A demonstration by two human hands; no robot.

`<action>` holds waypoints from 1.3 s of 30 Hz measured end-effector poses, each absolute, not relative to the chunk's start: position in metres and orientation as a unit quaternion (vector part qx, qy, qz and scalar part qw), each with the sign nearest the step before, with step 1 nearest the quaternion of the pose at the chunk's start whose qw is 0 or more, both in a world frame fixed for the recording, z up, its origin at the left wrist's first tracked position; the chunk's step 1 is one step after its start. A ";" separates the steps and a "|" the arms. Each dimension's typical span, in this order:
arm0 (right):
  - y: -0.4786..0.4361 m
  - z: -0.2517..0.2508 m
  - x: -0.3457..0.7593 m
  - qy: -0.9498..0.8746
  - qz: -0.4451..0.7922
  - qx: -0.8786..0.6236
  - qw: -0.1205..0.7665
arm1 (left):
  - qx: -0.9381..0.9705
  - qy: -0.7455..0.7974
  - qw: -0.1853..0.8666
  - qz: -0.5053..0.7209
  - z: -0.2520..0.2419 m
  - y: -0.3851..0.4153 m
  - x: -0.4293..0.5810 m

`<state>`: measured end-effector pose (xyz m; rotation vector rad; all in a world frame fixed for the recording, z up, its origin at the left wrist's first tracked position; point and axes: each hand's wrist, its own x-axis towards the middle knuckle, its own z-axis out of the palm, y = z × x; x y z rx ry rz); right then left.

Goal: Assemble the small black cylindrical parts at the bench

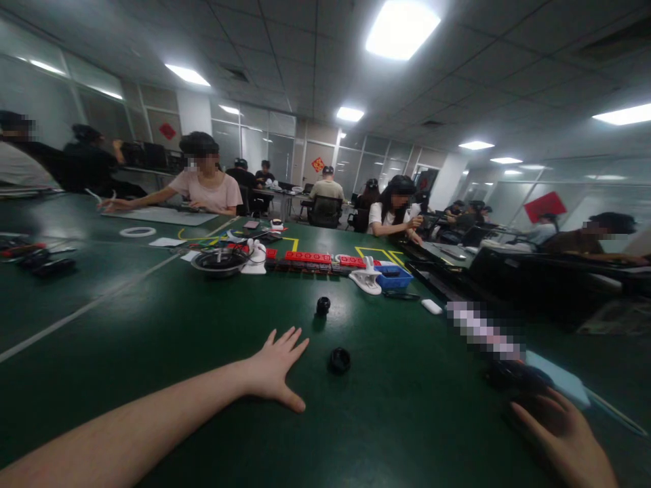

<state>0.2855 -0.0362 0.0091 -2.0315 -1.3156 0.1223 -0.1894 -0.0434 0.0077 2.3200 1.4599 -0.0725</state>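
**Two hands out on the green table, small black parts between them**

We see the left hand [274,369] lying flat on the green table [152,339], palm down, fingers spread and thumb angled outward, holding nothing. The bare forearm runs back toward the lower left corner. Just to the right of the fingertips sits a small round black part [339,360], near the hand but not touching it. A second small black part [323,306], similar in shape, stands farther up the table, well apart from the hand.

At the lower right, the right hand [562,434] comes in from the corner, fingers curved toward a dark object [513,376] that lies at the fingertips. The area is dim, and we cannot tell whether the hand grips it or merely touches it. Beside the object lies a pale blue sheet [559,379].

Across the middle of the table we count a row of red blocks [308,257], a blue tray [395,276], a white clamp [367,279], a round black dish [220,261] and a small white oblong piece [432,306]. A white line [86,306] crosses the table's left part, and yellow tape marks [376,251] show behind the red blocks.

Other people sit at work along the far side, among them a person in a pink shirt [208,190] and a person in a white top [394,213].
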 end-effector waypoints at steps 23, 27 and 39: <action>-0.036 0.022 0.020 -0.853 0.100 -0.497 0.121 | 0.830 0.526 0.182 -0.022 0.004 -0.043 -0.189; -0.033 0.013 0.011 -0.867 0.021 -0.494 0.063 | 0.832 0.523 0.182 -0.022 0.004 -0.043 -0.189; -0.065 -0.008 0.109 -0.853 -0.014 -0.516 0.083 | 0.824 0.520 0.222 -0.030 0.014 -0.045 -0.190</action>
